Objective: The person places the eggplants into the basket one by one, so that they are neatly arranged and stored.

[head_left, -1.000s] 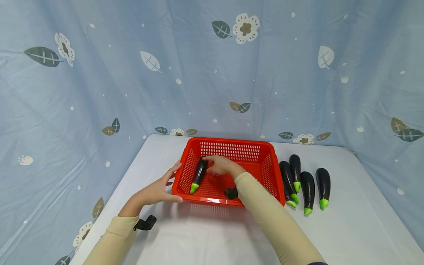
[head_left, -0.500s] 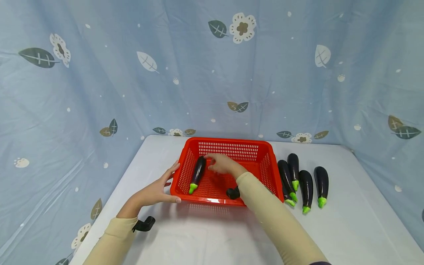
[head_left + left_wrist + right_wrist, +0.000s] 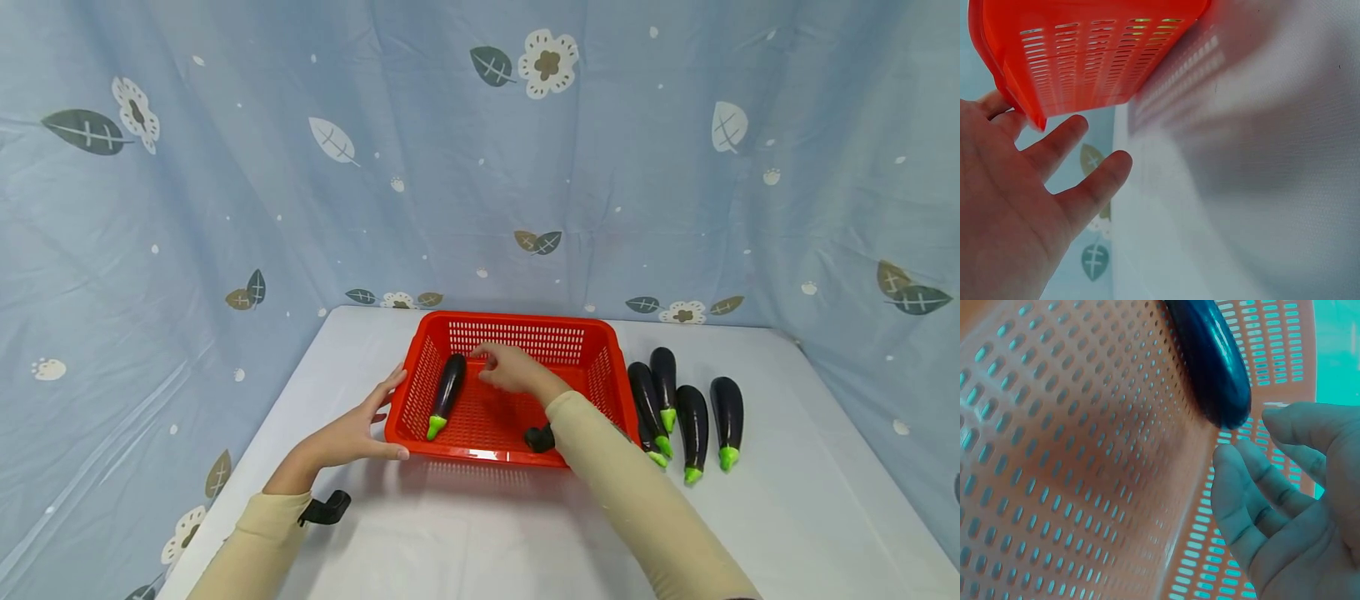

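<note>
One dark eggplant with a green stem end lies along the left side inside the red plastic basket. Over the basket floor, just right of that eggplant, hovers my right hand, its fingers loosely bent and holding nothing. In the right wrist view a gap shows between the fingertips and the rounded end of the eggplant. My left hand is spread at the basket's left front corner. The left wrist view shows its fingers stretched out beside the basket's rim.
Several more eggplants lie on the white table right of the basket, some close against its right wall. A blue patterned curtain hangs behind the table and along its sides. Black wrist cameras sit on both sleeves.
My right hand has drawn away from the eggplant in the basket, moving slightly right. That eggplant stays in place in the basket. The left hand keeps its place at the corner.
</note>
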Demonstrator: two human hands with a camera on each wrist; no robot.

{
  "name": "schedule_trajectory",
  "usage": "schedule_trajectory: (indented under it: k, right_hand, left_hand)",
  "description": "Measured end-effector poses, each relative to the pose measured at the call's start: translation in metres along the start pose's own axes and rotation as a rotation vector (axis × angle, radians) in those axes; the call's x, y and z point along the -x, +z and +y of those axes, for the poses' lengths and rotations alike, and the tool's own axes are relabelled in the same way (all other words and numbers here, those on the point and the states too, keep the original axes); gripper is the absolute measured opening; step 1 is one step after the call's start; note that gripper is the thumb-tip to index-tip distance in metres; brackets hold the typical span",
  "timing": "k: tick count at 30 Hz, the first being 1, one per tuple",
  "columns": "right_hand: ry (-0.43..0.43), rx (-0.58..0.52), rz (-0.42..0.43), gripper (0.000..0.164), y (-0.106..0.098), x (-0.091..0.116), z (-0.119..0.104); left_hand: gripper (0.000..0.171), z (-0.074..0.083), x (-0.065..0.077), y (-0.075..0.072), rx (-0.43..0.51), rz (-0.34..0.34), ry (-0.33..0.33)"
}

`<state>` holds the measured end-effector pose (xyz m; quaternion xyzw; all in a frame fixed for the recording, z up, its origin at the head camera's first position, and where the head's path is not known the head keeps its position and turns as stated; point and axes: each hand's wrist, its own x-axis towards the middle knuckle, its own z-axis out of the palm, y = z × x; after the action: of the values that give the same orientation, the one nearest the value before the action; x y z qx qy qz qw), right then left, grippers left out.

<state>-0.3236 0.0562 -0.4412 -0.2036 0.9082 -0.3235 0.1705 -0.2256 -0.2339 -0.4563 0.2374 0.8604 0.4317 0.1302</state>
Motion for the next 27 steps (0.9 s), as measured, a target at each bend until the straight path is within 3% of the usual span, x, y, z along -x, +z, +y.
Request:
schedule_trajectory:
  k: [27]
  right_hand:
    - [-0.002,0.110,0.070,0.035,-0.021,0.020,0.009]
  left_hand:
    - [0.114,-0.001,0.001,0.001,0.016,0.000,0.004]
